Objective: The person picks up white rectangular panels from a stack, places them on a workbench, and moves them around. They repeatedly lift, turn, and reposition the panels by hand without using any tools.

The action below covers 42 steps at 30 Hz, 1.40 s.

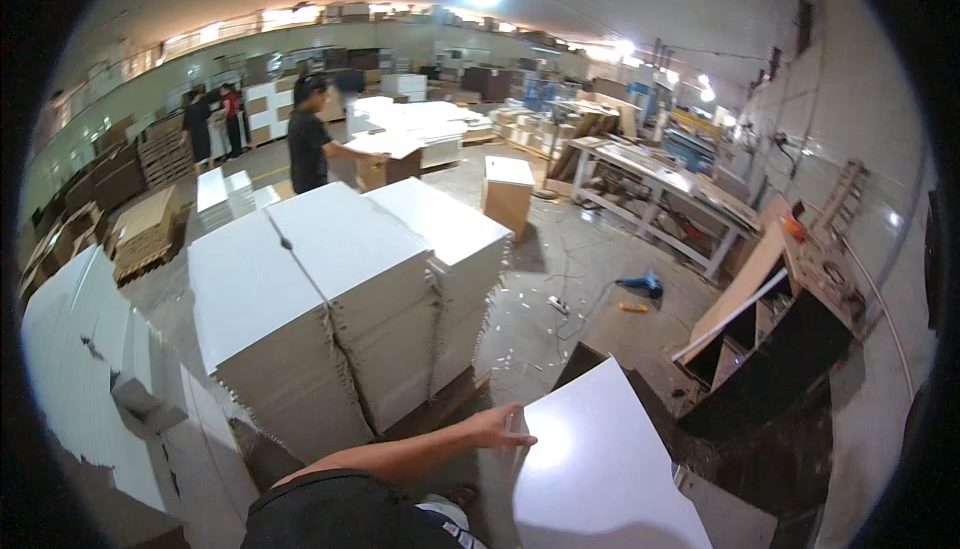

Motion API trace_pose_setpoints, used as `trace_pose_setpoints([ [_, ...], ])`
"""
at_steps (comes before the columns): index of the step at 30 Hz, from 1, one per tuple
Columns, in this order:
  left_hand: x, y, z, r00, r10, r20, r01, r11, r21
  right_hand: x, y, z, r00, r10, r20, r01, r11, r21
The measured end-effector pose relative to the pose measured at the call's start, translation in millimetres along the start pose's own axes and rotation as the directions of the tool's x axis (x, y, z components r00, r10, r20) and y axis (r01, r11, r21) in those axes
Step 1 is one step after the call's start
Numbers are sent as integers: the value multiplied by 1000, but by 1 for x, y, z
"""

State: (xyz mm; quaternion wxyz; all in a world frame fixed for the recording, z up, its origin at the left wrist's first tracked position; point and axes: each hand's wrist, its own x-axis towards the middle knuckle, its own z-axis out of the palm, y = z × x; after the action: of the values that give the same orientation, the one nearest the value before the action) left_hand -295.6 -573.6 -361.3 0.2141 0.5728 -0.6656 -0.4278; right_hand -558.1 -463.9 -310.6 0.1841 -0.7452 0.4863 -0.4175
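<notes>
My left hand [503, 427] reaches across from the lower left and grips the left edge of a white panel [605, 469]. The fingers lie at the panel's upper left edge, and part of them is hidden behind it. The panel is smooth and flat, with a bright glare near my fingers and a shadow across its lower part. Its lower end runs out of the picture. No part of my right hand shows. Left of the panel stand tall stacks of white boards [320, 249], with a dark gap running between the piles.
More white boards [90, 319] are stacked at far left. On the floor to the right lie a blue power tool [645, 284], a yellow object [633, 307] and white scraps. Beyond are a black-sided open cabinet [770, 339], a long workbench [660, 177] and a person in black [308, 139] handling panels.
</notes>
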Motion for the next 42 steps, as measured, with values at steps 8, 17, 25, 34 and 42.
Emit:
trace_pose_setpoints([
  [8, 3, -17, -127, 967, -106, -233, 85, 991, -100, 117, -48, 60, 951, -308, 26, 303, 946, 117],
  [17, 187, -20, -219, 650, 109, -752, -628, 636, -449, 260, -76, 3, 732, -664, -151, 653, 748, -121],
  [25, 304, 23, -294, 886, 19, -464, -459, 186, -869, 340, -97, -31, 533, -819, -212, 770, 574, -278],
  [34, 248, 41, -338, 954, -103, -281, -299, -290, -909, 533, -68, 24, 230, -973, 6, 959, 225, -173],
  [42, 315, 34, -350, 729, -402, -555, -568, 97, -817, 664, 29, 89, 375, -926, -53, 924, 368, 101],
])
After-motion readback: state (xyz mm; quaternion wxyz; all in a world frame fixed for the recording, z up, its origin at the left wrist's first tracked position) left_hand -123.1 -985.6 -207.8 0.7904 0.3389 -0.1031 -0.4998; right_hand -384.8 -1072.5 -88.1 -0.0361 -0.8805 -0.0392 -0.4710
